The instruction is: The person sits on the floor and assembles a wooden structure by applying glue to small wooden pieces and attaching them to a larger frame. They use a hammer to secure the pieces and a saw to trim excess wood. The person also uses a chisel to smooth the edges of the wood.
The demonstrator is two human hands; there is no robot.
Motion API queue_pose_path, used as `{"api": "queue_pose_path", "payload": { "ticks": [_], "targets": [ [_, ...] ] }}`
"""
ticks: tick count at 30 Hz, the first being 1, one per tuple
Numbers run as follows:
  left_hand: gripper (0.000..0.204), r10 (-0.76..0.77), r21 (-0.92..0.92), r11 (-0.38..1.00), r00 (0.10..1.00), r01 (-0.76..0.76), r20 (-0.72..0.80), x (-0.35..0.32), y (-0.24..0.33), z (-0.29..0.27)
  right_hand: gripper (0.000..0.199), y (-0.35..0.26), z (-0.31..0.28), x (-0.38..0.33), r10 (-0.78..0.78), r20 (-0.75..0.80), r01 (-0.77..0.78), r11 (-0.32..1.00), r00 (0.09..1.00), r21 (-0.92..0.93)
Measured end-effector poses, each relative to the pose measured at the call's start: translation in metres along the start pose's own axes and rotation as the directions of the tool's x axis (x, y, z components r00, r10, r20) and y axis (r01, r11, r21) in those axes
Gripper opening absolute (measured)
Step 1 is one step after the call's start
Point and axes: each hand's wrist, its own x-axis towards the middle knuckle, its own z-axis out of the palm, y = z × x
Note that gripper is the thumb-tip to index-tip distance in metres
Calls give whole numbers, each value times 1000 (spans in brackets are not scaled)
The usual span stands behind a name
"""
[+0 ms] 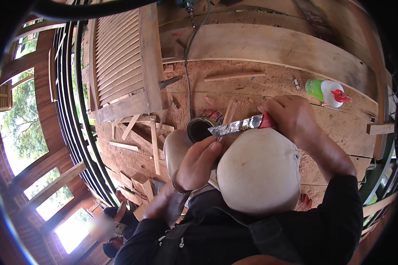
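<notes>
My right hand (294,117) is closed round the red handle of a utility knife (239,126). Its worn, paint-spotted metal body points left, over my raised knee in light trousers. Just below the blade tip, my left hand (200,161) is closed, thumb against forefinger. A small thin piece seems to stick up from that pinch, too small to make out. Behind the blade tip stands an open round tin (200,129), dark inside. A short wooden piece (229,112) leans beside the tin.
A louvred wooden panel (119,57) lies at the far left. Wood offcuts (154,145) are scattered below it on the sawdust-covered floor (172,84). At right lies a green-and-white bottle (326,91) with a red cap. A corded drill (188,6) is at the top. Another person (115,229) is at lower left.
</notes>
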Motion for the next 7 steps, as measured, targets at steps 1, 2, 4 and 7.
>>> {"api": "queue_pose_path", "payload": {
  "ticks": [1, 2, 4, 7],
  "targets": [
    [29, -22, -38, 999, 1000, 22, 10, 0, 0, 0, 28, 0, 0, -1, 5, -6, -5, 1000, 1000, -4],
    [30, -44, -76, 996, 999, 45, 20, 0, -1, 0, 28, -1, -1, -2, 4, -11, -4, 1000, 1000, -11],
    [32, -60, -91, 994, 998, 62, 25, 0, -3, -2, 28, -1, -2, -1, -4, -27, 4, 1000, 1000, -26],
    [39, -33, 10, 999, 999, 33, 1, -4, -5, -4, 30, -2, -2, 0, -18, -49, 16, 999, 999, -44]
  ]
}}
